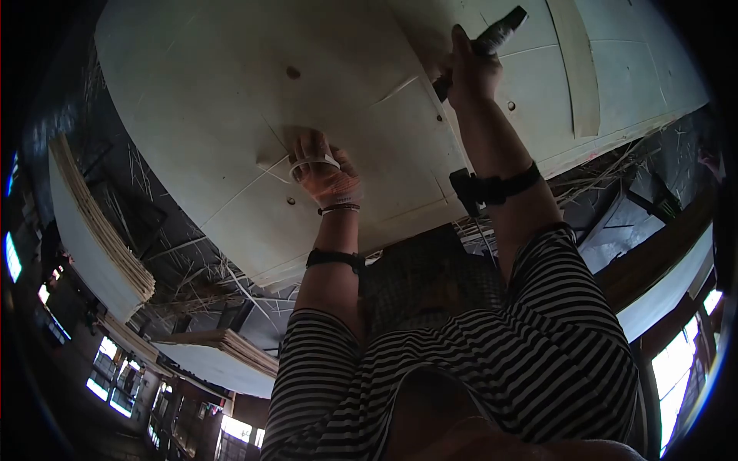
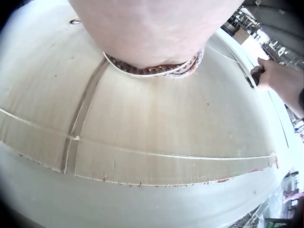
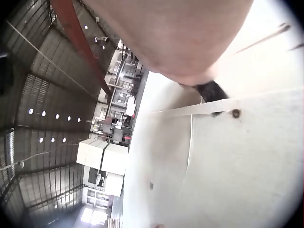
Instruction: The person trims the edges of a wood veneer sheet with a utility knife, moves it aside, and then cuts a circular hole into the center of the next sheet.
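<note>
A broad pale wood veneer sheet [image 1: 231,107] lies before me, with knot holes and thin white lines across it. My left hand [image 1: 327,173], in an orange-and-white glove, rests on the sheet, fingertips against its surface. A narrow white band [image 1: 332,160] loops around that hand. In the left wrist view the forearm hides its fingers. My right hand [image 1: 473,77] grips a dark, knife-like tool [image 1: 500,32] over a seam between sheets; its wrapped end sticks out past the thumb. The right wrist view shows the tool's dark part [image 3: 213,92] close to a raised veneer strip [image 3: 194,110].
A loose veneer strip [image 1: 576,69] lies on the right part of the surface. Stacks of veneer [image 1: 100,230] stand at the left, with another stack [image 1: 223,353] lower down. Splintered scraps [image 1: 207,284] litter the floor below the sheet's near edge.
</note>
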`<action>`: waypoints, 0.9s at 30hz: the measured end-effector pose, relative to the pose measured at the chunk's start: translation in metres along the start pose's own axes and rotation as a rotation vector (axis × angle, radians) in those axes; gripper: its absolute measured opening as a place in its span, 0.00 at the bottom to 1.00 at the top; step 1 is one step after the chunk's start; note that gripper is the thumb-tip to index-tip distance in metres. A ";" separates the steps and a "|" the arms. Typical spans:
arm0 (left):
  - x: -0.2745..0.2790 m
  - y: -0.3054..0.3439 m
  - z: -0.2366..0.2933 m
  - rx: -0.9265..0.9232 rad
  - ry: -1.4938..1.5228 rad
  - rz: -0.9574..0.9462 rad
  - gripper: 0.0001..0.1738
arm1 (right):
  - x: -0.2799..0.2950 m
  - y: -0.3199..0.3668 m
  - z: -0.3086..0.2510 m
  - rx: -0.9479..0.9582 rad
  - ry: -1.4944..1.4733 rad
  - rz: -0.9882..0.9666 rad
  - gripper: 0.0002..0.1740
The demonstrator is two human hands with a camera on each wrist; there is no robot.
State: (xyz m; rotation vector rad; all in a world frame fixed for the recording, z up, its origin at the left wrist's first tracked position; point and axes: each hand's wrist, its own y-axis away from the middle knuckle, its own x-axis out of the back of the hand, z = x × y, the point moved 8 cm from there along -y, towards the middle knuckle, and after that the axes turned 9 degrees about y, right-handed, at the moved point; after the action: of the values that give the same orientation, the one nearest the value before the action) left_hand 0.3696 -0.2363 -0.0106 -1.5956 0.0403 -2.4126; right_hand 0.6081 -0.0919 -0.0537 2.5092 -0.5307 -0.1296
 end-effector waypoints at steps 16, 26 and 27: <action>0.001 0.004 -0.002 0.018 -0.017 -0.019 0.22 | -0.065 0.108 0.004 0.899 0.919 -0.592 0.16; 0.011 -0.001 0.000 0.003 0.075 0.040 0.20 | -0.013 0.057 0.008 0.132 0.914 -0.607 0.17; 0.014 0.000 0.000 0.010 0.076 0.047 0.20 | -0.019 0.067 0.009 -0.168 0.524 -0.750 0.14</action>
State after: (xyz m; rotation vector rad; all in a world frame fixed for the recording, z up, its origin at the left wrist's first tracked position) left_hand 0.3644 -0.2395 0.0024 -1.4808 0.0790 -2.4326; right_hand 0.5659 -0.1393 -0.0247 2.3151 0.6114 0.1939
